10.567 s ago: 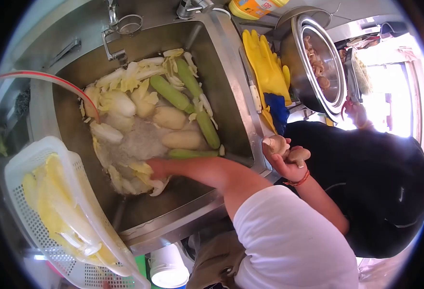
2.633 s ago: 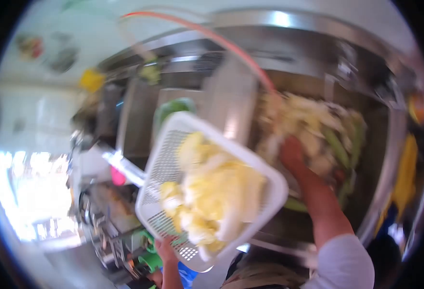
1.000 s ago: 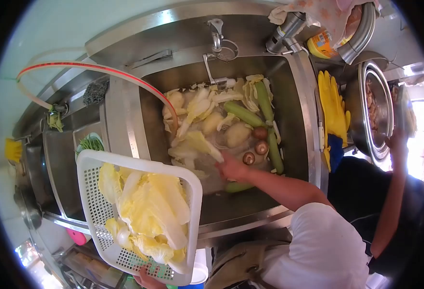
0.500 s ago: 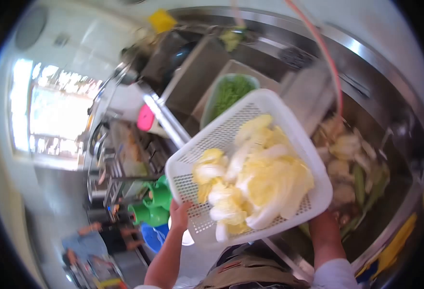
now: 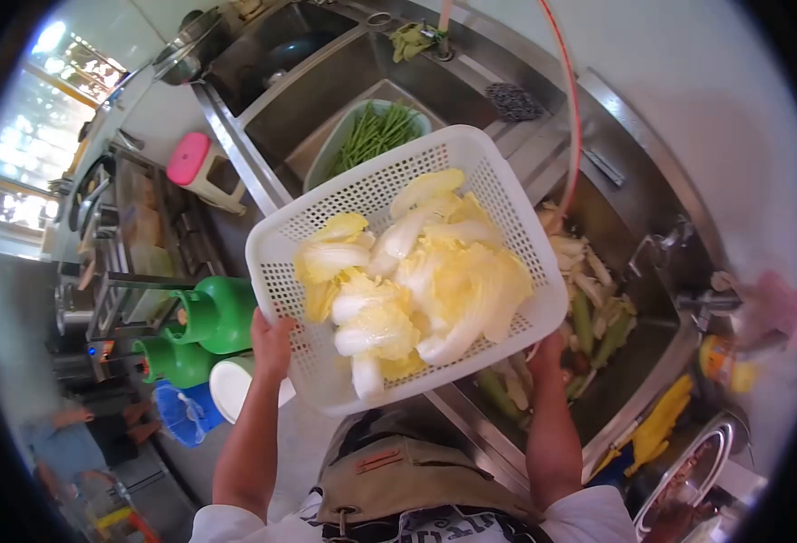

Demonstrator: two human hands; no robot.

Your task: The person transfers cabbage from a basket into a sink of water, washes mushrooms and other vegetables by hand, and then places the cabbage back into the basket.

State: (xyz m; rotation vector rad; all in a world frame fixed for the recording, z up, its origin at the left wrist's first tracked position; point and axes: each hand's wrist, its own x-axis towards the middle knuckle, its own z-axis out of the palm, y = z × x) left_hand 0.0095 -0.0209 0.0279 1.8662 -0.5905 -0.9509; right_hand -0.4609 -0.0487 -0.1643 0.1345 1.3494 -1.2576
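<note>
I hold a white perforated plastic basket (image 5: 371, 185) in front of my chest with both hands. It is piled with pale yellow napa cabbage leaves (image 5: 417, 281). My left hand (image 5: 272, 339) grips the basket's near left rim. My right hand (image 5: 546, 348) holds its right rim, just over the sink. The steel sink (image 5: 638, 353) to my right holds zucchini (image 5: 582, 319), cabbage pieces and other vegetables in water, partly hidden by the basket.
A second basin holds a tray of green beans (image 5: 371, 136). A red hose (image 5: 569, 109) runs along the wall to the sink. Green gas cylinders (image 5: 204, 330), a white bucket and a blue bag stand on the floor at left. Yellow gloves (image 5: 656, 430) lie by the sink.
My right hand left the sink water and took the basket's right rim. The basket rose in front of me and my view swung left, away from the sink.
</note>
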